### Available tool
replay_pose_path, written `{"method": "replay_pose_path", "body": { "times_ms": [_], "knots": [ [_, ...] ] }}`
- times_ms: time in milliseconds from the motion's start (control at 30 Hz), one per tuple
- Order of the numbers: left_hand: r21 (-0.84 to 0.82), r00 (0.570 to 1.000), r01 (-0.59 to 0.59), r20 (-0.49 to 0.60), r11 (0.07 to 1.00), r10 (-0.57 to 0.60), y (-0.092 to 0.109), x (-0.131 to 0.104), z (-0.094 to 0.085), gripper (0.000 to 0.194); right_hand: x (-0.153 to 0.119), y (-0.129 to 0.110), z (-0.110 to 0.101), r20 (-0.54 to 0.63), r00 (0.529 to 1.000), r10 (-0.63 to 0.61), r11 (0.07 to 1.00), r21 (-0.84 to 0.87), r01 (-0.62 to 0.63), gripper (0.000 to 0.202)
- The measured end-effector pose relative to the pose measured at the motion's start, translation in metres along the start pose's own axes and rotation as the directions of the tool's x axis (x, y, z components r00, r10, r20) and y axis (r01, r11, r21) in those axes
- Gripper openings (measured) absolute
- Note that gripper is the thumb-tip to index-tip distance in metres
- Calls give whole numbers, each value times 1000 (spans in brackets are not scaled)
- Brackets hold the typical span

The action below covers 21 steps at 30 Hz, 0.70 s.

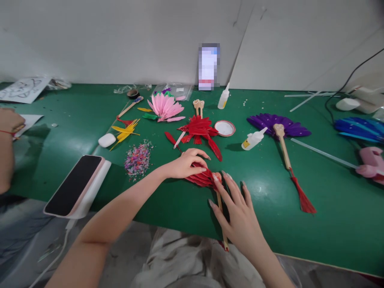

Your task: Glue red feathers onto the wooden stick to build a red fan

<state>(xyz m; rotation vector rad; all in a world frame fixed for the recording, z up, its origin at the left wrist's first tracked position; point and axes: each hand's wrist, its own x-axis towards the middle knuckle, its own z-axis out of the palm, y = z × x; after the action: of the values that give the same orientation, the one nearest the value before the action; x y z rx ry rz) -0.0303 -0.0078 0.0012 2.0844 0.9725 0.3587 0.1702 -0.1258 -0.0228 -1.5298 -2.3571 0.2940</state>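
1. Near the green table's [324, 240] front edge, red feathers [199, 181] are fanning leftward from a wooden handle [220, 202]; I'm judging the joining partly done.
2. I'm seeing the right hand [238, 204] spreading open, fingertips touching the handle's head; the left hand [183, 165] is curling loosely over feathers, any pinch staying unclear.
3. Farther, spare feathers [198, 126] are lying unattached; right, a purple fan [264, 122] is looking finished.

We're at a craft workbench, by the look of it; green tabletop [339, 224] against a plain wall [120, 44]; loose pink feathers [165, 107], squeeze bottles [223, 97], a pink glue gun [372, 163] and a finished-looking purple feather fan [279, 125] spread along it.
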Motion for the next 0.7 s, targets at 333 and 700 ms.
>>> {"method": "replay_pose_path", "body": {
  "times_ms": [333,700],
  "knots": [
    [15,993,70,-101,997,-68,2,0,-6,17,-1,0,-1,15,1000,5,1000,-6,-5,58],
    [36,937,171,-315,985,-151,-14,-7,-27,16,-1,1,1,-17,1000,-3,1000,14,4,58]
  ]
}}
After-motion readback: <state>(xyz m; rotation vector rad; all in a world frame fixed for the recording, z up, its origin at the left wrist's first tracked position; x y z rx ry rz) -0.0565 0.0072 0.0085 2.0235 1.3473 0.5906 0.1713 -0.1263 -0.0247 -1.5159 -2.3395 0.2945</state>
